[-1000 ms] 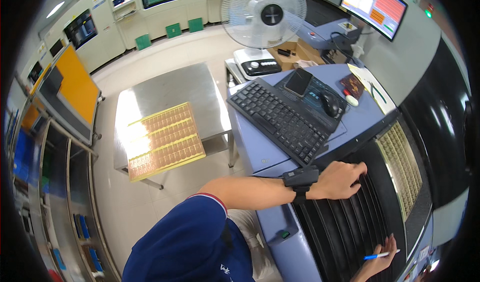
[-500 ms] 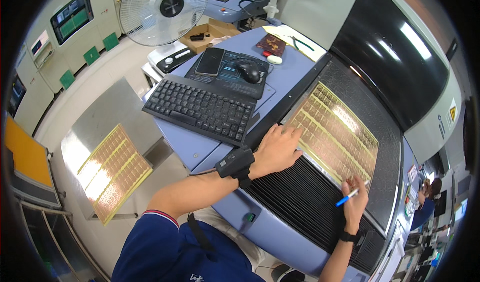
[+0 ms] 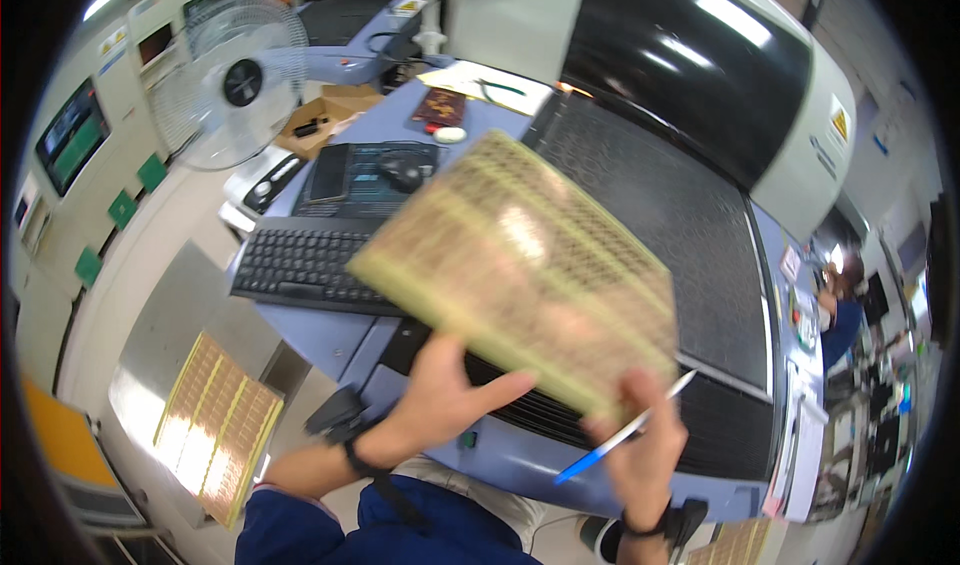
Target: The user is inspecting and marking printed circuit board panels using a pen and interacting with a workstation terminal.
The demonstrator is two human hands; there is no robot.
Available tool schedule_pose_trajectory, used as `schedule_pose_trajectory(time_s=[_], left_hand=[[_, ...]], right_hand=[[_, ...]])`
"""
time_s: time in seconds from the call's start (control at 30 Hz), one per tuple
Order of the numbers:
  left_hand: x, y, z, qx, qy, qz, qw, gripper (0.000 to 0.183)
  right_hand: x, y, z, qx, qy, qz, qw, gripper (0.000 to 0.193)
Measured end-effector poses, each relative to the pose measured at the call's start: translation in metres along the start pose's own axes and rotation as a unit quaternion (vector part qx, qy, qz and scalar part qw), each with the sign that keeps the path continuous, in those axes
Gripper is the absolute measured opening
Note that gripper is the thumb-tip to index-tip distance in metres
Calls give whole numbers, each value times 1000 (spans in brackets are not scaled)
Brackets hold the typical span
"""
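A copper-and-yellow circuit board panel (image 3: 530, 265), blurred by motion, is lifted and tilted above the machine's front and overlaps the keyboard's right end. My left hand (image 3: 445, 395) is at its near left edge, thumb stretched along the edge and the other fingers mostly hidden beneath it. At the near right corner, my right hand (image 3: 645, 440) grips the panel with its fingertips. That same hand also holds a white-and-blue pen (image 3: 605, 450), slanting across the fingers.
The machine's black bed (image 3: 650, 205) lies behind the panel. To the left are a keyboard (image 3: 310, 260), a mouse (image 3: 405, 172), a phone (image 3: 330, 172) and a fan (image 3: 235, 85). Another panel (image 3: 215, 425) rests on a metal table (image 3: 150, 365). A person (image 3: 845, 310) is at far right.
The panel has come up off the machine bed and shifted left toward me. Both hands moved with it; the pen stays in my right hand. The head view has also shifted.
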State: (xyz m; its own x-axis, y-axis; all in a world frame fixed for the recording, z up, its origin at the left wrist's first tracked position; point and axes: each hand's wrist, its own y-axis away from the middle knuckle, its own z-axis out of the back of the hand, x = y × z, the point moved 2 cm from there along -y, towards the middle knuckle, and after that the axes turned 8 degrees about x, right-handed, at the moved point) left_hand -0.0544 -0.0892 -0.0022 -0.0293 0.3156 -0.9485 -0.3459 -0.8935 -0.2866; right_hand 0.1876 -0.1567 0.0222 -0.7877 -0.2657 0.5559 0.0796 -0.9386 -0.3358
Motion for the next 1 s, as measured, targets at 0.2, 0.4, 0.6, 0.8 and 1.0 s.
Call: schedule_pose_trajectory(time_s=[0.2, 0.4, 0.6, 0.8, 1.0], left_hand=[[23, 126, 52, -257, -3, 85, 963, 57], [35, 129, 61, -238, -10, 56, 970, 53], [37, 125, 71, -209, -46, 41, 976, 46], [33, 122, 70, -195, -64, 34, 978, 43], [29, 122, 58, -212, -18, 12, 977, 45]], right_hand=[[-40, 77, 7, -148, -380, -174, 896, 78], [-79, 84, -15, -119, -383, -240, 884, 15], [-66, 72, -17, -86, -270, -178, 943, 10], [-64, 74, -16, -93, -235, -146, 956, 9], [-70, 77, -10, -27, -271, -136, 953, 7]])
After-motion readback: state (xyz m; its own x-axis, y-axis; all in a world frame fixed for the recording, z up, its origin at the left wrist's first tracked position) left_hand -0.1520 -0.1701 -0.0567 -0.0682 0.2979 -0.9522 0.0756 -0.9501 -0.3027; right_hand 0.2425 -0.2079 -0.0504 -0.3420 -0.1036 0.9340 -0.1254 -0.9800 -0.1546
